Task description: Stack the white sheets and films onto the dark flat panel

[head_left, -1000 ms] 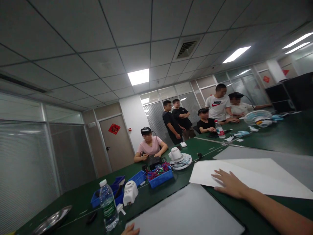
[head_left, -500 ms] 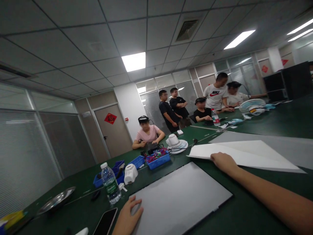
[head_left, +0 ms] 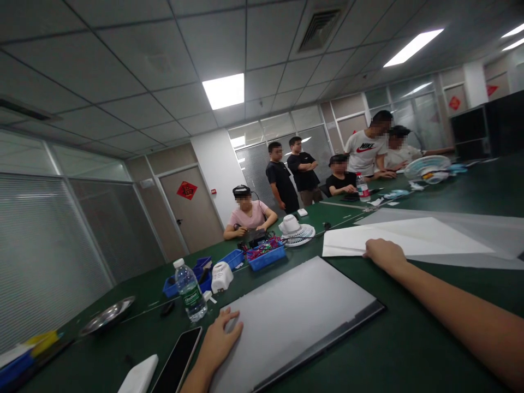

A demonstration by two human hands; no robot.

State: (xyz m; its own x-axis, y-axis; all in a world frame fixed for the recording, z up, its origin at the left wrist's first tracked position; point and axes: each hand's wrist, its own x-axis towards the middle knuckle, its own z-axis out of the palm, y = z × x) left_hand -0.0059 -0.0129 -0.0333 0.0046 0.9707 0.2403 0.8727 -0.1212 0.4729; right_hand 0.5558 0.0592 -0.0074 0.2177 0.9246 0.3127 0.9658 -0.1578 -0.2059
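Observation:
My left hand [head_left: 219,339] lies flat with fingers spread on the near left corner of a grey board [head_left: 295,311] on the green table [head_left: 409,349]. A black phone [head_left: 177,361] lies just left of that hand. My right hand [head_left: 382,253] reaches across the table, fingers curled over the near edge of a large white sheet of paper [head_left: 409,237], gripping it. That sheet rests on a grey sheet [head_left: 483,221] beyond the board.
A water bottle [head_left: 189,290], a white fan housing [head_left: 221,276], blue bins [head_left: 266,255] with parts and a white fan [head_left: 295,228] stand further along. A metal dish [head_left: 107,316] lies left. One person sits opposite; several others stand or sit at the far end.
The view has tipped down, bringing my left hand and the phone into sight. My right hand went from lying flat on the white sheet to curling over its near edge.

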